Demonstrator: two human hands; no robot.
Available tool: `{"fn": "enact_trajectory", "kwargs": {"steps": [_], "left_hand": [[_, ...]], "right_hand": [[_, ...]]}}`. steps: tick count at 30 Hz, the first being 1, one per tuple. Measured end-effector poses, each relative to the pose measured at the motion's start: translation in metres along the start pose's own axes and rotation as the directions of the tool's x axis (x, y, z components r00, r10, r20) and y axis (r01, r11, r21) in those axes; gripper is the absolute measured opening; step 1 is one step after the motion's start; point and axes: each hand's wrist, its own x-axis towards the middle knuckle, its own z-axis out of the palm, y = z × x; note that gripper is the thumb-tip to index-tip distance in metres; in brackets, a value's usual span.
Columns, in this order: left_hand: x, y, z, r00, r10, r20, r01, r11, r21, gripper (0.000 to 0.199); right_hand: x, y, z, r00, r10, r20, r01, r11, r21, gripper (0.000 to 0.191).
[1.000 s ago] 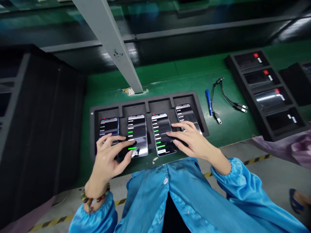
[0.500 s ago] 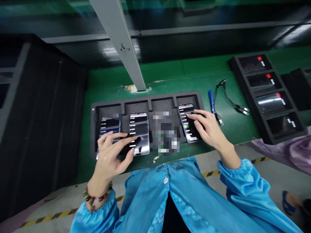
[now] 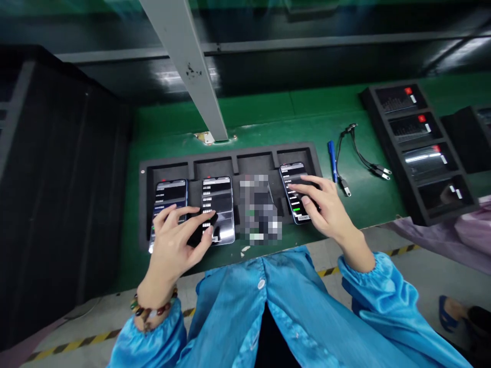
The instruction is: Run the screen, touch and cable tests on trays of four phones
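Four phones lie in a row on a black foam tray (image 3: pixel 215 167) with compartments. My left hand (image 3: pixel 174 243), fingers spread, rests over the leftmost phone (image 3: pixel 171 191), and its index finger reaches onto the screen of the second phone (image 3: pixel 224 220). The third phone (image 3: pixel 261 204) is mostly blurred out by a mosaic. My right hand (image 3: pixel 324 207) is spread over the rightmost phone (image 3: pixel 293 176), with a fingertip at its screen. The lit screens show lists of text, one with a green mark. Neither hand grips anything.
A blue pen (image 3: pixel 332 161) and a black cable with USB plugs (image 3: pixel 360 151) lie right of the tray. Farther right is a black case (image 3: pixel 401 168) with dark-screened devices. A metal post (image 3: pixel 192 66) stands behind; a tall black stack (image 3: pixel 72 179) is at left.
My right index finger has shifted left and slightly down over the rightmost phone's screen. My left fingers have moved slightly up on the second phone. The camera view has shifted a little.
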Motion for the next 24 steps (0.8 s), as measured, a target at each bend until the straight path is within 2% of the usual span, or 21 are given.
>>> {"fn": "enact_trajectory", "kwargs": {"steps": [3, 6, 9, 14, 16, 19, 21, 24], "left_hand": [[-0.005, 0.001, -0.002, 1.000, -0.015, 0.021, 0.015, 1.000, -0.016, 0.030], [-0.007, 0.004, -0.004, 1.000, -0.010, 0.010, 0.011, 0.999, -0.037, 0.028], [-0.008, 0.007, -0.006, 1.000, 0.012, 0.008, -0.012, 0.999, -0.053, 0.025], [-0.006, 0.009, -0.009, 0.999, 0.045, -0.002, -0.045, 0.996, -0.071, 0.024], [-0.005, 0.010, -0.010, 0.997, 0.073, -0.013, -0.074, 0.994, -0.076, 0.023], [-0.002, 0.011, -0.010, 0.994, 0.107, -0.022, -0.108, 0.992, -0.072, 0.020], [-0.001, 0.011, -0.010, 0.993, 0.120, -0.020, -0.121, 0.990, -0.075, 0.019], [-0.001, 0.012, -0.010, 0.993, 0.119, -0.017, -0.121, 0.989, -0.084, 0.021]], "right_hand": [[0.006, -0.018, 0.013, 0.990, -0.100, 0.101, 0.095, 0.994, 0.050, 0.043], [0.006, -0.031, 0.027, 0.961, -0.210, 0.181, 0.196, 0.976, 0.094, 0.043], [0.001, -0.034, 0.033, 0.949, -0.261, 0.174, 0.244, 0.963, 0.115, 0.042], [-0.008, -0.033, 0.031, 0.951, -0.268, 0.155, 0.253, 0.961, 0.110, 0.041], [-0.006, -0.029, 0.026, 0.963, -0.235, 0.128, 0.223, 0.969, 0.103, 0.041], [-0.001, -0.016, 0.015, 0.997, -0.075, 0.007, 0.074, 0.996, 0.046, 0.040], [0.002, -0.004, 0.008, 0.997, 0.037, -0.072, -0.037, 0.999, 0.001, 0.041], [0.004, 0.013, 0.002, 0.989, 0.107, -0.097, -0.111, 0.993, -0.032, 0.043]]}}
